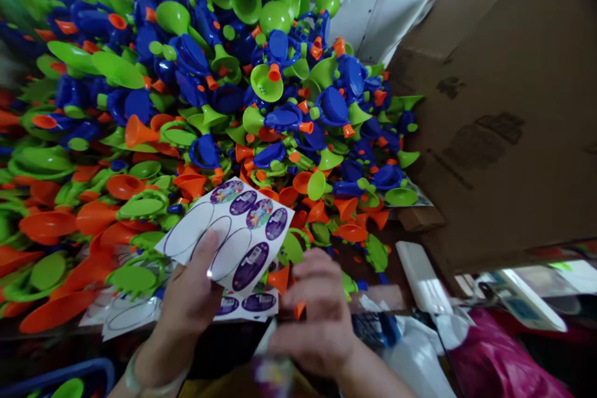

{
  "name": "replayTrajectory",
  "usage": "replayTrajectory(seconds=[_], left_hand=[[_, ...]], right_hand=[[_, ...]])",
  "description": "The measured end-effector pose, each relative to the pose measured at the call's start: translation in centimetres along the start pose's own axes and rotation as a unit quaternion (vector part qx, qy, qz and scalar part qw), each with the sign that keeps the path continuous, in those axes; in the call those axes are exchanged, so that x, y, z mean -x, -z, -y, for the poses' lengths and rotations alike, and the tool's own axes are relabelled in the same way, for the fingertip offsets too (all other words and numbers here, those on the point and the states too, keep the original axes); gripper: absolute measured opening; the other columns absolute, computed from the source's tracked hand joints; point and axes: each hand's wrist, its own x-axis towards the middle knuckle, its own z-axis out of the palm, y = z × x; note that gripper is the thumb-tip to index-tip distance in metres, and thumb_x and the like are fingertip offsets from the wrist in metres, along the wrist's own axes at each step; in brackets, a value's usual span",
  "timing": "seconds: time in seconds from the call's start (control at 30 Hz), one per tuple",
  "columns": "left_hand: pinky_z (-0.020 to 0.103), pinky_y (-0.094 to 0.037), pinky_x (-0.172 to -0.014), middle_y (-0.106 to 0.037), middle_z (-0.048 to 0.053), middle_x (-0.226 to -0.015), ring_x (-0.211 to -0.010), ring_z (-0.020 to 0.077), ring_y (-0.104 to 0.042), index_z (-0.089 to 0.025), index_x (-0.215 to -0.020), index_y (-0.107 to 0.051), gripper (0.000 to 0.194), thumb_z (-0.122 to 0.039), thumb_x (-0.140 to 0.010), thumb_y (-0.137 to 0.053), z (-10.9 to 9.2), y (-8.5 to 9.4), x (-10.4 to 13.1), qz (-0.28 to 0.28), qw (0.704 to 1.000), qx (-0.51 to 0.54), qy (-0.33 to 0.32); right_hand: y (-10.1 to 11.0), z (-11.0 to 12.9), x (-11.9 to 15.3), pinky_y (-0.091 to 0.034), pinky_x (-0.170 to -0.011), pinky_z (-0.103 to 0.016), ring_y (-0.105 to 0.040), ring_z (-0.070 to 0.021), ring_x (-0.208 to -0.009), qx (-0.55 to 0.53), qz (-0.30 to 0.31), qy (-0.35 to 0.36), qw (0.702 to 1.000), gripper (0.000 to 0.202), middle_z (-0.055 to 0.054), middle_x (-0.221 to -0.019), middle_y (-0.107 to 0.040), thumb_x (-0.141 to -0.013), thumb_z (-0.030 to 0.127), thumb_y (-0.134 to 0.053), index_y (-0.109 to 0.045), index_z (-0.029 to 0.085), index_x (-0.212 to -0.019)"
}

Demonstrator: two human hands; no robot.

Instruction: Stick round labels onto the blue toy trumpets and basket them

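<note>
My left hand (193,289) pinches a white sheet of oval stickers (237,230) by its lower left edge, thumb on top. Purple and colourful stickers are still on the sheet, beside bare ovals where the backing shows. My right hand (317,317) is just right of the sheet, fingers curled and smeared by motion. Under it is a blurred purple and yellow patch (273,376); whether the hand holds it, I cannot tell. More sticker sheets (254,306) lie below the held one. Used-looking sheets with outlined ovals (128,317) lie to the left.
A large heap of blue, green and orange plastic toy horns (275,115) covers the table. A cardboard box (504,118) stands at the right, near a white oblong device (422,277). Plastic bags (504,354) are at lower right, a blue basket (60,376) at lower left.
</note>
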Motion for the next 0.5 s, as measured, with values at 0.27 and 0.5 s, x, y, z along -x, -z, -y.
replayTrajectory(seconds=[0.27, 0.5], left_hand=[[0.023, -0.072, -0.080, -0.089, -0.001, -0.115, -0.095, 0.0203, -0.086, -0.031, -0.122, -0.083, 0.061, -0.047, -0.069, -0.108, 1.1, -2.9, 1.8, 0.024, 0.990, 0.137, 0.004], [0.038, -0.075, -0.084, -0.089, 0.010, -0.117, -0.094, 0.0300, -0.087, -0.021, -0.122, -0.085, 0.057, -0.053, -0.078, -0.100, 1.9, -2.5, 1.2, 0.048, 0.995, 0.069, 0.044]], right_hand=[[-0.9, -2.3, -1.5, -0.064, -0.102, -0.052, -0.082, -0.0266, -0.103, 0.056, 0.009, -0.060, 0.997, 0.089, -0.005, -0.112, -0.087, -0.108, 0.024, -0.073, -0.020, 0.027, -0.180], [-1.1, -2.1, -1.5, -0.067, -0.084, -0.039, -0.081, -0.0204, -0.080, 0.098, -0.018, 0.009, 0.995, 0.047, -0.003, -0.092, -0.087, -0.109, 0.020, -0.072, -0.058, 0.024, -0.154]])
